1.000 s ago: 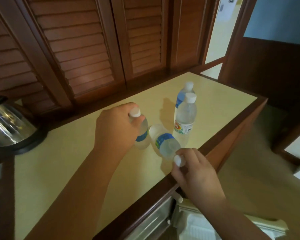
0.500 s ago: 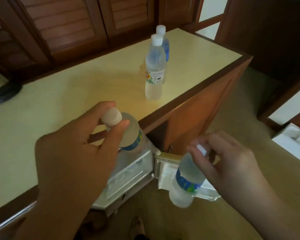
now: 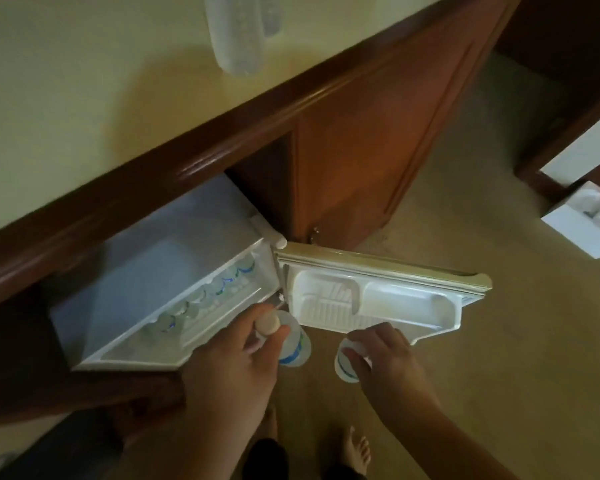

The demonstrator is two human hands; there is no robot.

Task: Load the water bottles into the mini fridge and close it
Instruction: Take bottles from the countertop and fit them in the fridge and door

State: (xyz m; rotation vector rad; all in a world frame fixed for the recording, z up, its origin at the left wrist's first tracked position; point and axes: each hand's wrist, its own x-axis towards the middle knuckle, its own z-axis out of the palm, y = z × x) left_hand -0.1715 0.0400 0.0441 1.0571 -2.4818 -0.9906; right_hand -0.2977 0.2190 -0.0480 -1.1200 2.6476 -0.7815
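The white mini fridge (image 3: pixel 146 271) sits under the counter with its door (image 3: pixel 371 299) swung wide to the right. Several bottles (image 3: pixel 219 289) show inside along the front of a shelf. My left hand (image 3: pixel 232 368) grips a clear water bottle with a blue label (image 3: pixel 293 344) by its white cap, just in front of the fridge opening. My right hand (image 3: pixel 385 368) pinches a second blue-labelled bottle (image 3: pixel 343 362) by its top, hanging below the door shelf. Two more bottles (image 3: pixel 238 32) stand on the yellow countertop (image 3: pixel 84 81) at the upper edge.
A dark wooden counter edge (image 3: pixel 222 143) overhangs the fridge, with a brown cabinet panel (image 3: pixel 371 140) to its right. A white box with plastic in it (image 3: pixel 589 220) lies on the carpet at the right. My bare feet (image 3: pixel 354 448) stand below the hands.
Both hands have carried their bottles down from counter height to the fridge opening. My view has tilted down, so the fridge interior and door shelves now show.
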